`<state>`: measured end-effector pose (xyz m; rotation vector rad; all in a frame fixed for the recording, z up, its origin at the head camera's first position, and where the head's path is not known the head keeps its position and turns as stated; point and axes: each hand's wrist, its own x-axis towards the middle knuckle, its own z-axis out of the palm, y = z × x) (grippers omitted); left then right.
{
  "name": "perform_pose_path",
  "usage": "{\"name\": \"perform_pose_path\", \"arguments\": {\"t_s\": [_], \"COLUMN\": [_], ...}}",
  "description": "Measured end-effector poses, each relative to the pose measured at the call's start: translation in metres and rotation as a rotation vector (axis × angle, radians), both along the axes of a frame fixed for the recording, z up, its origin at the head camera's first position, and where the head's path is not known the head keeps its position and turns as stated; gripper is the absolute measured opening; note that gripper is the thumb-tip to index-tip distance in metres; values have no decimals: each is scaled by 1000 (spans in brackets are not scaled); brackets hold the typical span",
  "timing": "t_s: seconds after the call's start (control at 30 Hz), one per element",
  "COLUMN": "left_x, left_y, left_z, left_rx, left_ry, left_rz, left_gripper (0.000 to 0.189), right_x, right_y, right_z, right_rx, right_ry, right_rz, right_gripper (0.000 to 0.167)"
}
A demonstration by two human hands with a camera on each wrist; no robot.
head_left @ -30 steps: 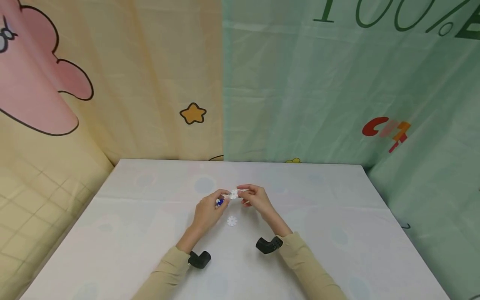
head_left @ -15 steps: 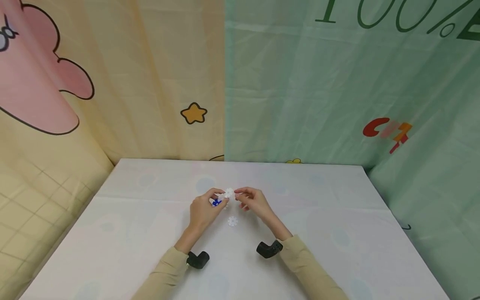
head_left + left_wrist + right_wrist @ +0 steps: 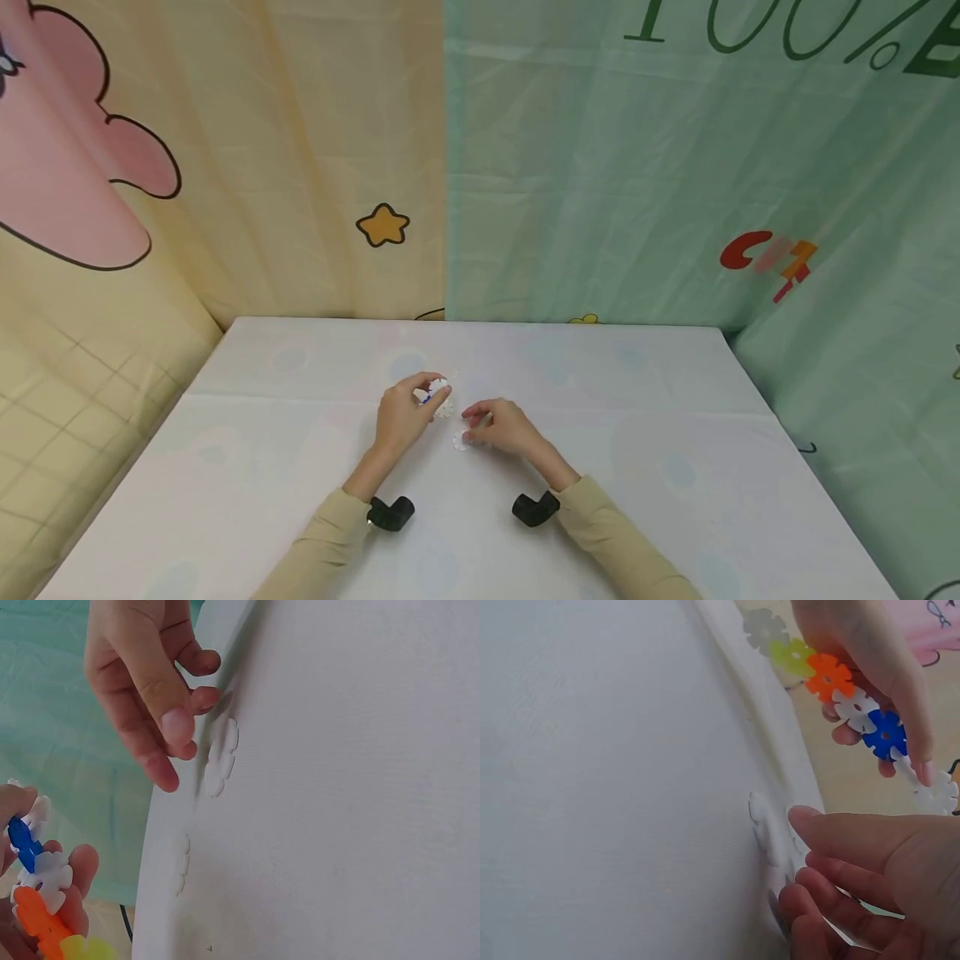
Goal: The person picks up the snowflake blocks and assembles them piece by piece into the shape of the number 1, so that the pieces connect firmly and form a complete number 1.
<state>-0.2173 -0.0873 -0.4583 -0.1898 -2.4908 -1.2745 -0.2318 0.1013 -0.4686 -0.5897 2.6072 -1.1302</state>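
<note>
My left hand (image 3: 401, 412) holds a chain of notched, flower-shaped plastic discs. In the right wrist view the chain shows a blue disc (image 3: 886, 736), a white disc (image 3: 855, 711), an orange disc (image 3: 829, 677), a yellow-green disc (image 3: 792, 658) and a pale clear one at the far end. More white pieces (image 3: 937, 793) stand at the thumb end. My right hand (image 3: 506, 427) is low over the table with thumb and fingers apart, right at a loose white disc (image 3: 222, 757). A second white disc (image 3: 184, 864) lies farther along the tabletop.
A white cloth covers the table (image 3: 637, 500). Printed curtains (image 3: 585, 167) hang behind it and at both sides. Black wrist cameras (image 3: 536, 509) sit on both forearms at the cuffs.
My right hand has left the white piece at the chain's end and dropped toward the loose disc. My left hand has drawn slightly left and turned the chain.
</note>
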Motion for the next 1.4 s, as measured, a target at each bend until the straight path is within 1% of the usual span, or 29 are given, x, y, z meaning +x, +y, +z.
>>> {"name": "perform_pose_path", "arguments": {"t_s": [0.17,0.27,0.33,0.4,0.5,0.63,0.73,0.87,1.03,1.1,1.27,1.4], "left_x": [-1,0,0,0,0,0,1,2,2,2,4,3], "left_y": [1,3,4,4,6,7,9,11,14,15,18,21], "left_z": [1,0,0,0,-1,-2,-2,-3,-3,-2,-1,-2], "left_rx": [37,61,84,104,133,156,165,167,158,156,161,139], "left_ry": [-23,-54,-69,-76,-79,-91,-111,-135,-150,-151,-134,-120], "left_rz": [-23,-34,-38,-42,-54,-70,-83,-116,-153,-158,-156,-148], "left_gripper": [24,26,27,26,21,18,19,23,26,24,21,20], "right_x": [5,7,7,6,5,2,-1,-4,-7,-9,-11,-10], "right_y": [-4,-4,-3,-1,4,10,12,15,14,14,11,9], "right_z": [-1,-1,-2,-3,-5,-5,-4,4,17,20,26,29], "right_rx": [93,113,101,65,-22,-133,-189,-270,-432,-482,-522,-532], "right_ry": [47,67,63,45,15,7,30,50,34,42,56,67], "right_rz": [17,23,28,28,20,-22,-75,-158,-269,-298,-336,-346], "right_gripper": [28,23,20,17,12,11,15,17,19,20,23,23]}}
